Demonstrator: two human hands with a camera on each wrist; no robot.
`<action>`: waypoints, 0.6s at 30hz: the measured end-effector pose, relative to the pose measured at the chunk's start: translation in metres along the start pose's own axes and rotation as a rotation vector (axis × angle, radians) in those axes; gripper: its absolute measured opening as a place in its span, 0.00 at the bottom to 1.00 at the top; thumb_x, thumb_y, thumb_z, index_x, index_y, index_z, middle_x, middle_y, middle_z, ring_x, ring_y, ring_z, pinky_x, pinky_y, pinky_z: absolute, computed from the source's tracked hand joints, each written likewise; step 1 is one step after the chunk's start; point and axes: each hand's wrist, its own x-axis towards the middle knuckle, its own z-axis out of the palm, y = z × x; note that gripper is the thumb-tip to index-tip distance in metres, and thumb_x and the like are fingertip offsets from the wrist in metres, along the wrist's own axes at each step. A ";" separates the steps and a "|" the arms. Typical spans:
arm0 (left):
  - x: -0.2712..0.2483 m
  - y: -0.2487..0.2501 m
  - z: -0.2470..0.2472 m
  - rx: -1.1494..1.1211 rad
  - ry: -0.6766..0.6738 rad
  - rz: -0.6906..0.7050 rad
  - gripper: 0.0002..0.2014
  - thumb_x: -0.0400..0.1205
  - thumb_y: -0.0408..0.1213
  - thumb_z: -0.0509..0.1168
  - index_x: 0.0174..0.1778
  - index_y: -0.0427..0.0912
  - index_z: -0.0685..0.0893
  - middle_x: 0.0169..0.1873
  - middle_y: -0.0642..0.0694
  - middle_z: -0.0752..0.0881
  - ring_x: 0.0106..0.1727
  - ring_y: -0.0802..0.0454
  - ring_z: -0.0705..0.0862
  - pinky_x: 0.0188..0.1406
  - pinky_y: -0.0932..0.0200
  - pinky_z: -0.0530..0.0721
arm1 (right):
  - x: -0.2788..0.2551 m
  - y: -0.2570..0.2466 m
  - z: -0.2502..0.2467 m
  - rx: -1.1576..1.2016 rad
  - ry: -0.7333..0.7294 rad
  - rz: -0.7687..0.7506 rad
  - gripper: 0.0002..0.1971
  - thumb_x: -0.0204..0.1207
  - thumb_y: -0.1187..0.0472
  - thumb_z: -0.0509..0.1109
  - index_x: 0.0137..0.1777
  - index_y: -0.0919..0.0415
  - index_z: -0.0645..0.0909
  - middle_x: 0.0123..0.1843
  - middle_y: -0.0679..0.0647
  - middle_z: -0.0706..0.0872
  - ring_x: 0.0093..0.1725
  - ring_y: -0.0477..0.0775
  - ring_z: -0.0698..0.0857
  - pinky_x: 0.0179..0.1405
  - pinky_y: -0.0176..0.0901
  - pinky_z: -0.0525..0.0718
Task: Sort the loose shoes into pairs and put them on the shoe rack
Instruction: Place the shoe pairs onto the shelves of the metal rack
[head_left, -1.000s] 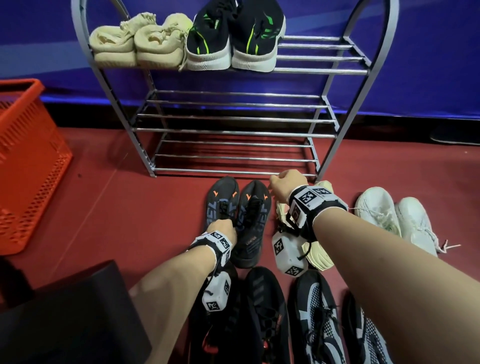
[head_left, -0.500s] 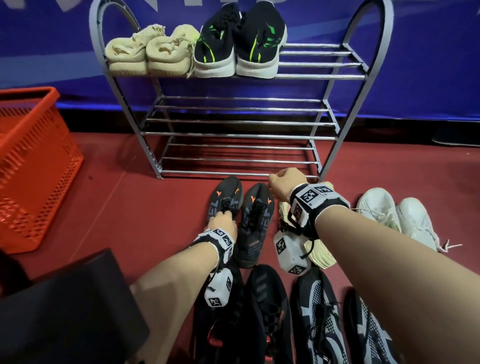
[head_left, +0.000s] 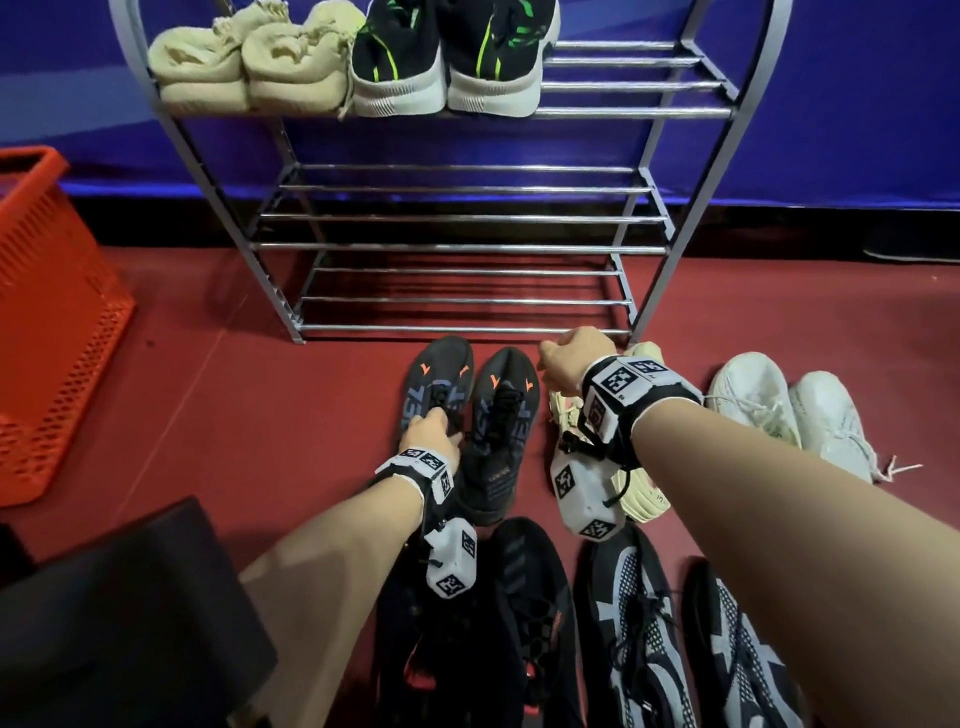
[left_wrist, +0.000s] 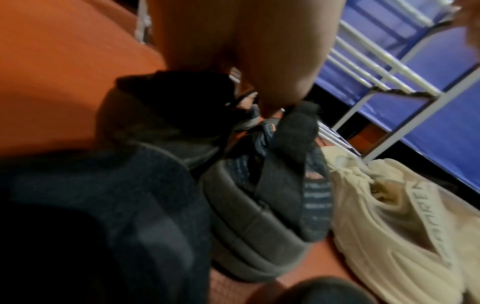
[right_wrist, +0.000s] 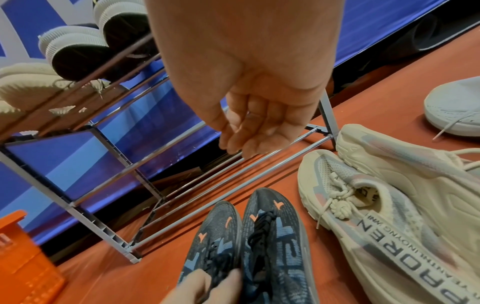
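A grey metal shoe rack (head_left: 467, 247) stands ahead, with a cream pair (head_left: 249, 73) and a black-and-green pair (head_left: 447, 67) on its top shelf. On the red floor before it lies a dark grey pair with orange marks. My left hand (head_left: 431, 436) grips the left dark shoe (head_left: 434, 371) at its laces; its fingers (right_wrist: 207, 286) show over the shoe in the right wrist view. The right dark shoe (head_left: 506, 384) lies beside it. My right hand (right_wrist: 249, 133) hovers above the floor near the rack's bottom bar, fingers loosely hanging, holding nothing.
Cream shoes (right_wrist: 389, 205) lie under my right wrist, and a white pair (head_left: 753, 395) sits further right. Black shoes (head_left: 524, 597) and a black-and-white knit pair (head_left: 639, 623) lie nearest me. An orange basket (head_left: 52, 338) stands at the left, a black object (head_left: 130, 623) at the lower left.
My left hand has crept slightly forward on the left dark shoe. The right hand has stayed almost in place. The view has shifted a little.
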 end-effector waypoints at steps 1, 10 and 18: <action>-0.002 0.002 -0.001 -0.020 0.001 0.018 0.14 0.83 0.45 0.63 0.56 0.38 0.77 0.59 0.35 0.78 0.60 0.34 0.80 0.59 0.49 0.78 | 0.001 0.000 0.001 0.003 -0.002 0.003 0.26 0.55 0.43 0.54 0.35 0.60 0.87 0.35 0.59 0.91 0.50 0.64 0.88 0.53 0.56 0.87; -0.022 0.027 -0.009 0.241 -0.272 -0.171 0.46 0.64 0.65 0.70 0.74 0.52 0.59 0.69 0.36 0.69 0.72 0.36 0.69 0.69 0.39 0.72 | -0.014 -0.009 0.000 0.004 -0.017 -0.021 0.22 0.58 0.44 0.57 0.33 0.61 0.85 0.35 0.59 0.90 0.49 0.65 0.88 0.55 0.57 0.86; -0.026 0.014 0.000 0.375 -0.229 0.073 0.34 0.76 0.64 0.59 0.72 0.48 0.59 0.57 0.34 0.82 0.57 0.33 0.82 0.56 0.40 0.82 | 0.000 0.000 -0.001 -0.046 -0.040 -0.013 0.29 0.49 0.40 0.55 0.35 0.61 0.87 0.33 0.59 0.91 0.41 0.65 0.90 0.48 0.57 0.89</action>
